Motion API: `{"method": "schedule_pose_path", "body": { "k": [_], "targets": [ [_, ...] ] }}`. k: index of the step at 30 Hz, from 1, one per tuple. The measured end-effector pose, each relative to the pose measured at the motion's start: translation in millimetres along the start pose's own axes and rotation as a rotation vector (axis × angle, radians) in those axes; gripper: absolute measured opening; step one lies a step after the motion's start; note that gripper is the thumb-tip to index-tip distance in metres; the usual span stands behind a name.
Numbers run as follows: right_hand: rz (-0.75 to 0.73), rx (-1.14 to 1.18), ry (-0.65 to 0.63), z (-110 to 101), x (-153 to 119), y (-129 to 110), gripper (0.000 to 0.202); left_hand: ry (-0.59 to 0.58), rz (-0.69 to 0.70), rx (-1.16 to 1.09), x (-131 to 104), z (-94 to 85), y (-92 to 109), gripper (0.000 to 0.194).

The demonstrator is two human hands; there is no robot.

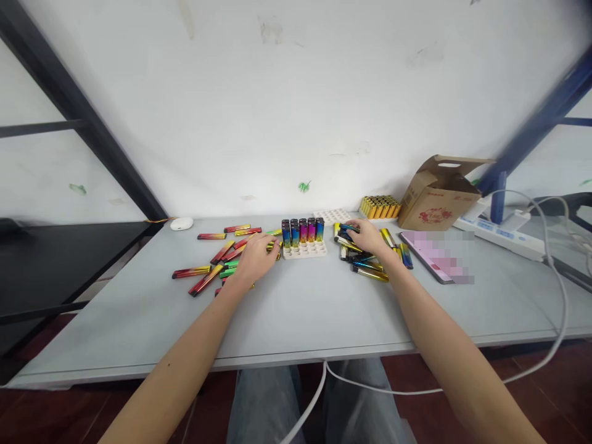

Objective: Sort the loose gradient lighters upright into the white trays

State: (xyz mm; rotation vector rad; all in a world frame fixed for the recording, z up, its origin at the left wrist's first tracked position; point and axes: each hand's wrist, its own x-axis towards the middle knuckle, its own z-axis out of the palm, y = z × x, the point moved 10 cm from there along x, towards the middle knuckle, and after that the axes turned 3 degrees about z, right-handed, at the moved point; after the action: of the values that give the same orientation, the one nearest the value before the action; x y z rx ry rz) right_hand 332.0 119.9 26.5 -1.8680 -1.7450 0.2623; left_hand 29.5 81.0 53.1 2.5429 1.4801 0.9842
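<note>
A white tray with holes (305, 250) stands mid-table, its back rows filled with upright lighters (303, 230) in blue and purple. Just left of it, my left hand (255, 256) has its fingers closed around a gold lighter (276, 248). Red, gold and green lighters (206, 279) lie loose around and left of that hand. On the right, my right hand (369, 235) pinches a dark blue lighter (350, 228) over a loose pile of gold and blue lighters (370, 271). Part of each pile is hidden under the hands.
Behind the right pile are another white holed tray (333, 216) and a block of upright yellow lighters (382, 208). An open cardboard box (437, 200), a phone or tablet (435, 259) and a power strip (502, 237) stand rightward. A white cable (562, 290) crosses the right edge. A white case (182, 224) sits back left.
</note>
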Motion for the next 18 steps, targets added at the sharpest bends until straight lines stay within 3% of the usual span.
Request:
{"method": "schedule_pose_path", "body": {
  "k": [6,12,14,18],
  "targets": [
    [-0.131,0.187,0.192,-22.0,-5.2,-16.3,0.032,0.006,-0.001,-0.010,0.4,-2.5,1.3,0.027],
    [-0.190,0.594,0.196,-32.8,-19.8,-43.8,0.025,-0.006,-0.018,-0.018,0.0,-3.3,0.9,0.027],
    [-0.145,0.792,0.133,-29.0,-23.0,-50.4,0.020,-0.009,-0.022,-0.025,-0.3,-3.6,0.9,0.026],
    [0.001,1.216,-0.180,-3.9,-31.2,-68.1,0.026,-0.012,-0.024,-0.025,-0.4,-4.5,1.7,0.026]
  ]
}}
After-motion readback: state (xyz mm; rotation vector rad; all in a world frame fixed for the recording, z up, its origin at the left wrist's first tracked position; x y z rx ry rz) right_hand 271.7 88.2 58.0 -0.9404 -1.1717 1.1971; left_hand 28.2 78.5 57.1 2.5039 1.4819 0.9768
